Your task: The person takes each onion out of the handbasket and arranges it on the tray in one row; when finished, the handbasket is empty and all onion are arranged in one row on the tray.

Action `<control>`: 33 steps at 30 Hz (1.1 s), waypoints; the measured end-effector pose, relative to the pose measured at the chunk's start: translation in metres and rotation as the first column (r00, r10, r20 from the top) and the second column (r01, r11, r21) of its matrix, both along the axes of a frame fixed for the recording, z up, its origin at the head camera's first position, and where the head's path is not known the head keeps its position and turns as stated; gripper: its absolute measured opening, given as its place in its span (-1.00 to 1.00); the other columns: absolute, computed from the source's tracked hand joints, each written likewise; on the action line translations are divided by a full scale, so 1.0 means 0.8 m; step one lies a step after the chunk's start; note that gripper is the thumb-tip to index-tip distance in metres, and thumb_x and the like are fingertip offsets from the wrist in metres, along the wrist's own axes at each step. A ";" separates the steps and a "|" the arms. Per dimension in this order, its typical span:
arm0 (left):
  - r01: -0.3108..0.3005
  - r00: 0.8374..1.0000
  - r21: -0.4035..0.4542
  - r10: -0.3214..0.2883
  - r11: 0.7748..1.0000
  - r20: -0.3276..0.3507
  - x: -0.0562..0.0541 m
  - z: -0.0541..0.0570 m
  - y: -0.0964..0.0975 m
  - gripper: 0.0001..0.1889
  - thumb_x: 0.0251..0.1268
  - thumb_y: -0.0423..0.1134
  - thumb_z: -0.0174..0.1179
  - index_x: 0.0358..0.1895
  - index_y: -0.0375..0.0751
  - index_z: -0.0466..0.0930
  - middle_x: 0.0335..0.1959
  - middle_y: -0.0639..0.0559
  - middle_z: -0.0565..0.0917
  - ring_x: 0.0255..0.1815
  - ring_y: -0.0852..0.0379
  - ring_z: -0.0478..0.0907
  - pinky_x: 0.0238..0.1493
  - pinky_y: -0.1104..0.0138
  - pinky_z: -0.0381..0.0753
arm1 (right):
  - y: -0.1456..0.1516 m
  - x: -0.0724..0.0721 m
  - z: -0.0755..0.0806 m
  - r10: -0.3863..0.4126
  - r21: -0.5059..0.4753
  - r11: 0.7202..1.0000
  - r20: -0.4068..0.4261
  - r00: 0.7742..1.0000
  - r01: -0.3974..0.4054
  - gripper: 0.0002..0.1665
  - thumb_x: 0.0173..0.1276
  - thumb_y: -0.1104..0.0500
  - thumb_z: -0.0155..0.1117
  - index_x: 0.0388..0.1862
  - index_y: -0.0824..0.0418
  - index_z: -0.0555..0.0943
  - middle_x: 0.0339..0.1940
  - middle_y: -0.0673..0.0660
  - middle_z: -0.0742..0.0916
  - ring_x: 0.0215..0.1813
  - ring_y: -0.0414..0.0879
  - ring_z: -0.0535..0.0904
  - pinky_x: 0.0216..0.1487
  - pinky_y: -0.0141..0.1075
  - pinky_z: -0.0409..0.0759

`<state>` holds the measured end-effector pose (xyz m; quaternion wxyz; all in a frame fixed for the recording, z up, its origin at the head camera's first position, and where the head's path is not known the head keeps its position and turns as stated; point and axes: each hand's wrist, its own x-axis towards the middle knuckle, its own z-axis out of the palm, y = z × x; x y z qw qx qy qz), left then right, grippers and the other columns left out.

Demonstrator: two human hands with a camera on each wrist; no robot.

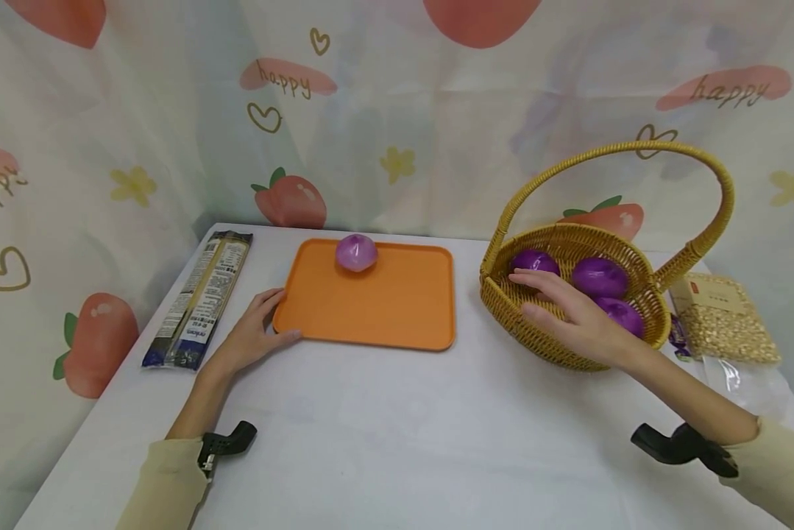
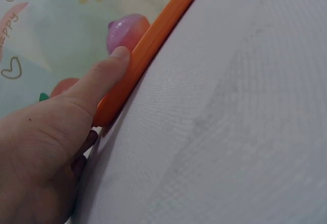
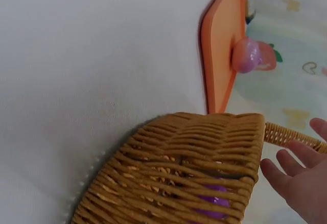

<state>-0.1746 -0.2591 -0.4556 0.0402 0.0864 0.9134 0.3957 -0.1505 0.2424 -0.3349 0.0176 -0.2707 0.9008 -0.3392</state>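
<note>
An orange tray (image 1: 370, 309) lies on the white table, with a shiny pale purple onion-shaped item (image 1: 356, 252) at its back edge. My left hand (image 1: 254, 331) holds the tray's front left corner, its thumb along the front rim and its fingers at the left side. In the left wrist view the thumb (image 2: 104, 76) lies against the rim; the other fingers are partly hidden. My right hand (image 1: 578, 316) is over a wicker basket (image 1: 536, 342), fingers extended and nothing held. Inside are dark purple shiny round items (image 1: 600, 277), partly covered by that hand.
The basket's tall arched handle (image 1: 728, 199) rises behind my right hand. A long noodle-like packet (image 1: 198, 302) lies left of the tray. Right of the basket are a bag of pale grains (image 1: 724, 316) and a small purple wrapper (image 1: 678, 338). A printed curtain (image 1: 397, 96) hangs behind the table.
</note>
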 end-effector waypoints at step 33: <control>-0.011 1.000 0.026 0.011 1.000 0.025 -0.002 -0.002 -0.002 0.00 0.08 0.13 0.39 0.51 -0.22 0.09 0.54 -0.10 0.07 0.59 -0.13 -0.03 0.56 -0.06 0.05 | 0.026 -0.050 -0.003 -0.074 0.277 0.960 0.103 0.992 0.043 -0.05 0.29 -0.12 0.31 0.50 0.26 0.17 0.49 0.44 0.24 0.48 0.45 0.10 0.32 0.45 0.18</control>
